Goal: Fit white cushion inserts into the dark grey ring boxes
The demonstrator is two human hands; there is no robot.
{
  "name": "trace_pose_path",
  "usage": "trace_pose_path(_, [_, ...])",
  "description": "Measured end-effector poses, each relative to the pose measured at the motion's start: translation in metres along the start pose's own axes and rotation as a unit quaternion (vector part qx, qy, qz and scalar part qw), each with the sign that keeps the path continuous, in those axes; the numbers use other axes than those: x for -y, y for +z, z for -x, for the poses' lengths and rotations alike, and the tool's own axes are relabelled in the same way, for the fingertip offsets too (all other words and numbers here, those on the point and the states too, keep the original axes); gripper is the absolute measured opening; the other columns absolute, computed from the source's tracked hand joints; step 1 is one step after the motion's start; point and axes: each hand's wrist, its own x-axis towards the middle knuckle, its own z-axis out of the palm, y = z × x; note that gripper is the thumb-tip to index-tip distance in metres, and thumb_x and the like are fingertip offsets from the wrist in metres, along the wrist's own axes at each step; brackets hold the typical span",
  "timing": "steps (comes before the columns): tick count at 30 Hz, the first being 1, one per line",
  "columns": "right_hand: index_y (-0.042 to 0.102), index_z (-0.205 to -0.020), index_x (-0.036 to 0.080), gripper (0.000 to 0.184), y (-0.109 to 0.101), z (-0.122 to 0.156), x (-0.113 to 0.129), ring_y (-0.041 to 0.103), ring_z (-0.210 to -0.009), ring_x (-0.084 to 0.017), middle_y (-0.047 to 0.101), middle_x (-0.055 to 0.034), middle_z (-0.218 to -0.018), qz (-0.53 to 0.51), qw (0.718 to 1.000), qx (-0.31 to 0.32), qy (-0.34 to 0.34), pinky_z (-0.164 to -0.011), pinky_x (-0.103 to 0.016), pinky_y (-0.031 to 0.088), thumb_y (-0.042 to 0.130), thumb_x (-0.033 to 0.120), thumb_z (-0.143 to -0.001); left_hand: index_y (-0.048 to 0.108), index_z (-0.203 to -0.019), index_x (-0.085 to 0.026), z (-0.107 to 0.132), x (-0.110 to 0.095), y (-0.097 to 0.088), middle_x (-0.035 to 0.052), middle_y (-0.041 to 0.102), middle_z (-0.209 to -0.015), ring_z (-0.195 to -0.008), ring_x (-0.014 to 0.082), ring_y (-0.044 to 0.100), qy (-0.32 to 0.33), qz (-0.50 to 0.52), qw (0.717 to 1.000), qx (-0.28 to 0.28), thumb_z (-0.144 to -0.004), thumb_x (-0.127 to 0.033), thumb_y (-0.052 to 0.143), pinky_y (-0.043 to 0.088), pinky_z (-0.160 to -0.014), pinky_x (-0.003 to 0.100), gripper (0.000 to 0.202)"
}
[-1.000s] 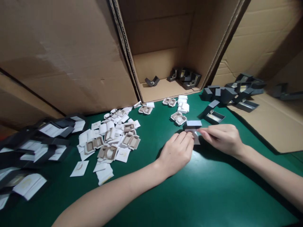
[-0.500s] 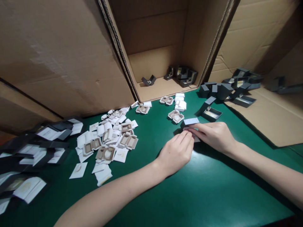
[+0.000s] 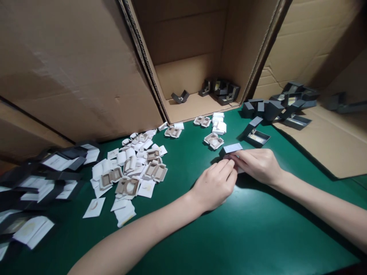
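white inserts and an open case lay beyond your left hand and right hand, both curled, grasping a dark box.

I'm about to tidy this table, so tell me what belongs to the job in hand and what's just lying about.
Likely the job:
box, at the left hand and right hand
open box, also dark, beyond the right hand
white pieces, heaped

Likely just lying about, untouched:
carton
flat cardboard

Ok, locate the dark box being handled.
In the head view, right of centre, the dark box is at the fingers of the left hand and right hand, to the lower right of a small open tray.
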Motion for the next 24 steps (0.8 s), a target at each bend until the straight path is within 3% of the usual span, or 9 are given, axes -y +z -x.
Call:
trace_pose_path(8, [0.053,-0.07,0.015,0.019,-0.0001,-0.0008,0.0011,0.046,-0.046,-0.007,0.051,0.0031,-0.052,0.019,1.0,-0.01,-0.011,-0.047,-0.022,0.034,0.056,0.008,-0.087,0.055,-0.111,-0.007,0.0001,0.0019,-0.0015,0.0123,0.056,-0.115,-0.111,0.0175,0.055,-0.005,0.032,0.999,0.015,-0.084,-0.013,0.038,0.053,-0.094,0.029,0.033])
trace_pose_path(15, [0.055,-0.069,0.015,0.021,-0.0004,-0.001,0.0021,0.05,-0.047,-0.006,0.058,0.0023,-0.056,0.023,1.0,-0.009,0.005,-0.046,-0.021,0.036,0.055,0.011,-0.089,0.053,-0.115,-0.006,0.0006,0.001,-0.0013,0.0139,0.056,-0.115,-0.112,0.0181,0.055,0.0,0.044,0.998,0.035,-0.083,-0.011,0.035,0.054,-0.093,0.031,0.037])
trace_pose_path(24, [0.056,-0.068,0.014,0.019,-0.0015,-0.0033,0.0045,0.048,-0.047,-0.007,0.054,0.0023,-0.053,0.01,1.0,-0.005,-0.001,-0.047,-0.022,0.034,0.056,0.007,-0.086,0.054,-0.114,-0.006,0.0006,0.0025,-0.0026,0.0133,0.056,-0.115,-0.114,0.0184,0.054,0.009,0.05,0.998,0.038,-0.082,-0.011,0.038,0.053,-0.093,0.029,0.036])
